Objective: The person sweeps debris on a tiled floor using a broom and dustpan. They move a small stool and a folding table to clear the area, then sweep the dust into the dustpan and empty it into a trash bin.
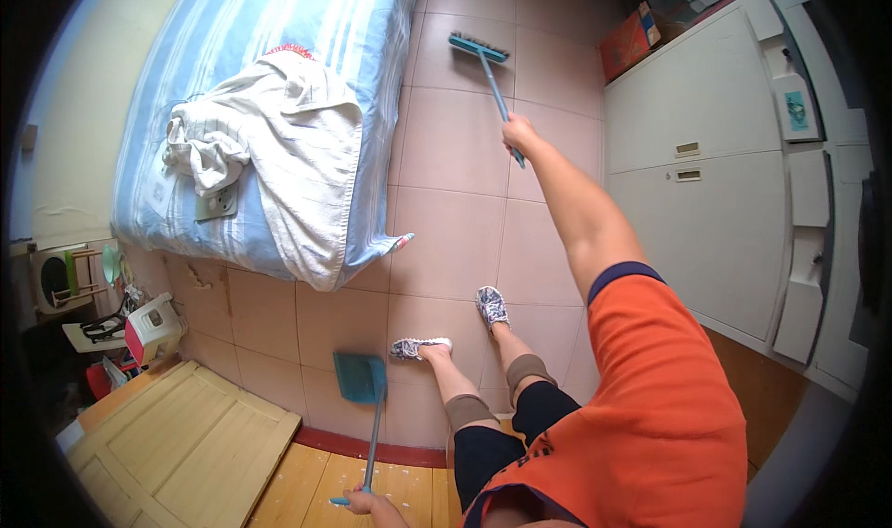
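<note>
My right hand (519,136) is closed around the blue handle of a broom (493,86), near the handle's end. The broom's teal head with dark bristles rests on the pink tiled floor (449,228), beyond the hand, between the bed and the white cabinet. At the lower part of the view my left hand (359,501) grips the top of the handle of a long-handled dustpan (357,377). The dustpan's translucent teal pan is at the floor, left of my feet. What lies in the pan cannot be made out.
A bed (380,110) with a blue striped sheet stands on the left, a white towel (306,152) draped over its corner. A white cabinet (697,110) lines the right side, with a red box (627,44) behind it. A wooden door (188,444) and a stool (155,326) are at lower left.
</note>
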Demonstrator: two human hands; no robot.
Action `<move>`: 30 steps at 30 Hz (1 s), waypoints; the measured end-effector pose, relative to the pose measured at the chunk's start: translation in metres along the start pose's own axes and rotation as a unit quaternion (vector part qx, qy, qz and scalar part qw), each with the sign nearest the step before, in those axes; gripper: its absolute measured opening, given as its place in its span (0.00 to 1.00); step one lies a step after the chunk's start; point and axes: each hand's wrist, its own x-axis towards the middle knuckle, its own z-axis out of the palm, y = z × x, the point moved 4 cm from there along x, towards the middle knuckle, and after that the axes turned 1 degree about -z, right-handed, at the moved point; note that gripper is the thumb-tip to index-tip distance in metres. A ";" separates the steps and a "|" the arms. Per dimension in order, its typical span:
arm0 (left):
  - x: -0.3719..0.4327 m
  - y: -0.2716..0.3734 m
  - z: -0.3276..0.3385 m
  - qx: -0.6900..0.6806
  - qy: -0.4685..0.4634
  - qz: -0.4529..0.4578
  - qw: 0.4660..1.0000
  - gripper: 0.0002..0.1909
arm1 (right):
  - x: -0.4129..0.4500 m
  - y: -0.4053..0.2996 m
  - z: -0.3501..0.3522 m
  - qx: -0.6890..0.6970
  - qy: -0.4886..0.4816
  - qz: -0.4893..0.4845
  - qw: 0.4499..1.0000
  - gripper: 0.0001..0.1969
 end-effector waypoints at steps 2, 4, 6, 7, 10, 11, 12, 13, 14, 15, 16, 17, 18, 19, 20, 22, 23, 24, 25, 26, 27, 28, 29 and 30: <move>-0.002 -0.004 -0.001 -0.023 -0.016 -0.008 1.000 0.17 | 0.022 0.003 0.022 -0.017 -0.021 0.021 0.999 0.15; -0.007 -0.004 -0.005 -0.062 -0.013 -0.023 0.998 0.16 | 0.018 0.030 0.036 -0.139 -0.070 0.053 0.986 0.23; -0.017 0.001 -0.011 -0.033 -0.002 0.003 0.999 0.14 | -0.027 0.078 0.038 -0.191 -0.102 -0.008 0.976 0.29; -0.025 0.001 -0.004 -0.030 -0.002 0.018 0.999 0.13 | -0.061 0.104 0.035 -0.243 -0.099 -0.046 0.964 0.30; -0.035 0.009 -0.004 0.042 0.006 0.030 0.999 0.15 | -0.209 0.179 0.007 -0.297 -0.135 -0.086 0.941 0.26; -0.037 0.012 -0.003 0.111 0.017 0.063 0.992 0.15 | -0.258 0.202 -0.005 -0.248 -0.236 -0.005 0.940 0.29; -0.038 0.010 0.000 0.100 -0.005 0.049 0.994 0.15 | -0.303 0.214 -0.010 -0.309 -0.258 0.011 0.915 0.30; -0.037 0.009 0.001 0.105 -0.005 0.025 0.994 0.17 | -0.342 0.218 -0.014 -0.296 -0.303 0.017 0.905 0.30; -0.035 0.009 0.001 0.121 0.008 0.012 0.993 0.19 | -0.376 0.224 -0.020 -0.268 -0.327 0.123 0.898 0.27; -0.033 0.008 0.004 0.107 -0.007 0.001 0.994 0.19 | -0.395 0.216 -0.021 -0.273 -0.316 0.084 0.905 0.25; -0.031 0.008 0.005 0.091 -0.007 0.008 0.996 0.19 | -0.417 0.204 -0.020 -0.262 -0.303 0.019 0.916 0.23; -0.029 0.007 0.006 0.090 -0.014 0.002 0.996 0.20 | -0.428 0.194 -0.021 -0.249 -0.283 0.024 0.926 0.21; -0.027 0.007 0.007 0.078 -0.007 0.011 0.997 0.20 | -0.435 0.185 -0.030 -0.204 -0.283 0.030 0.937 0.22; -0.024 0.006 0.009 0.059 -0.008 -0.005 0.998 0.20 | -0.443 0.178 -0.038 -0.179 -0.285 0.076 0.938 0.22; -0.021 0.006 0.010 0.046 -0.007 -0.015 0.999 0.20 | -0.445 0.167 -0.046 -0.180 -0.290 0.068 0.938 0.22; -0.016 0.006 0.011 0.016 -0.009 -0.013 1.000 0.20 | -0.444 0.149 -0.068 -0.280 -0.253 0.050 0.925 0.23; -0.014 0.006 0.011 -0.004 -0.011 0.001 1.000 0.20 | -0.442 0.137 -0.074 -0.276 -0.240 0.016 0.931 0.23; -0.010 0.004 0.010 -0.012 -0.003 -0.016 1.000 0.20 | -0.442 0.136 -0.079 -0.223 -0.244 0.126 0.936 0.22; -0.005 0.005 0.011 -0.013 -0.025 -0.009 1.000 0.20 | -0.441 0.133 -0.080 -0.150 -0.238 0.222 0.934 0.22; 0.000 0.005 0.010 0.000 -0.042 -0.003 0.999 0.20 | -0.442 0.126 -0.072 -0.099 -0.216 0.247 0.939 0.22; 0.004 0.004 0.008 -0.019 -0.037 -0.013 0.999 0.20 | -0.442 0.118 -0.058 -0.112 -0.233 0.239 0.936 0.22; 0.008 0.006 0.008 -0.021 -0.045 -0.005 0.999 0.20 | -0.444 0.113 -0.042 -0.053 -0.198 0.292 0.934 0.23; 0.013 0.009 0.009 -0.015 -0.055 -0.003 0.998 0.21 | -0.447 0.110 -0.022 0.003 -0.157 0.357 0.921 0.24; 0.017 0.012 0.006 -0.027 -0.043 -0.007 0.999 0.21 | -0.451 0.104 0.000 0.046 -0.143 0.377 0.914 0.21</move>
